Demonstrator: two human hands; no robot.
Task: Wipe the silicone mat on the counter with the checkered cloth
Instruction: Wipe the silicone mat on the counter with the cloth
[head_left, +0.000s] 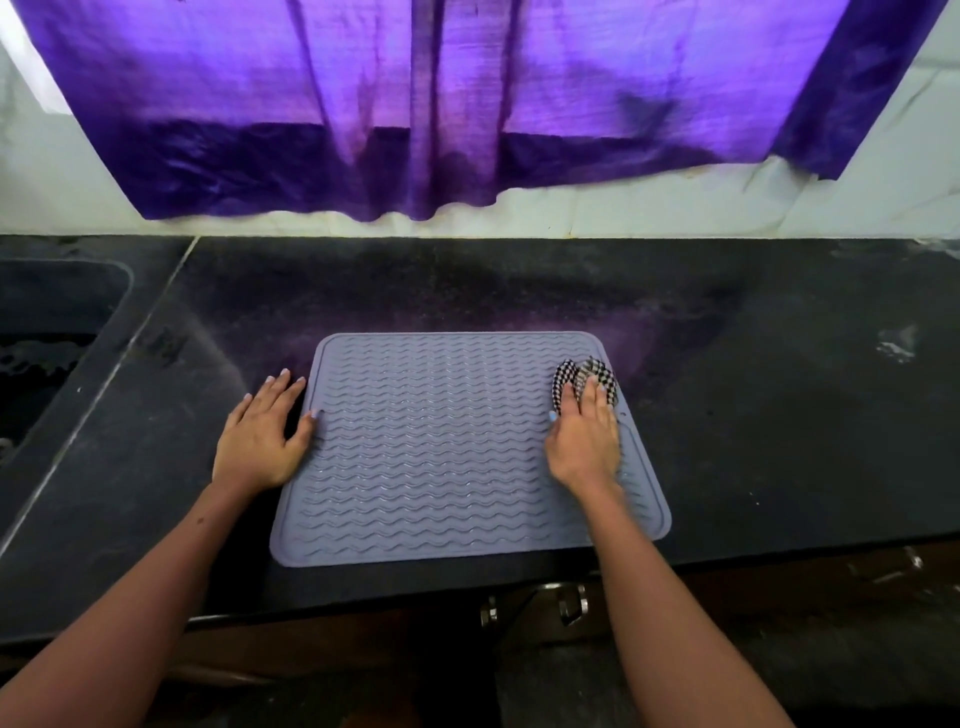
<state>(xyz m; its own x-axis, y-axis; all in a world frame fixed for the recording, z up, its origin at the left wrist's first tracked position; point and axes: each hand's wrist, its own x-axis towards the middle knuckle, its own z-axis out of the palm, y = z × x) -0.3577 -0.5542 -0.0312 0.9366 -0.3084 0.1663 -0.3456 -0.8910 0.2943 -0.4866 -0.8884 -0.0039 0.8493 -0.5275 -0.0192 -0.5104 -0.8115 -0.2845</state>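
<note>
A grey silicone mat (457, 447) with wavy ridges and a raised rim lies flat on the dark worktop (727, 405), close to its near edge and about midway along it; the mat's near edge runs almost parallel with the worktop's own front edge. The right hand (584, 439) lies palm down on the mat near its far right corner, fingers straight and close together, pressing the black-and-white checkered cloth (582, 382) flat against the ridges; the cloth is bunched beneath the fingers and shows beyond the fingertips, reaching to the mat's right rim; this hand and the cloth are slightly blurred. The left hand (265, 441) rests flat on the worktop at the mat's left edge, fingers spread fairly wide and straight, holding nothing; its thumb tip lies on the mat's left rim while the other fingers stay on the bare stone just beside it. A sink (47, 332) is sunk into the worktop's left end, well apart from the mat; a purple curtain (415, 104) hangs against the pale wall (675, 208) behind the far edge; metal cabinet handles (571, 605) show below the near edge.
</note>
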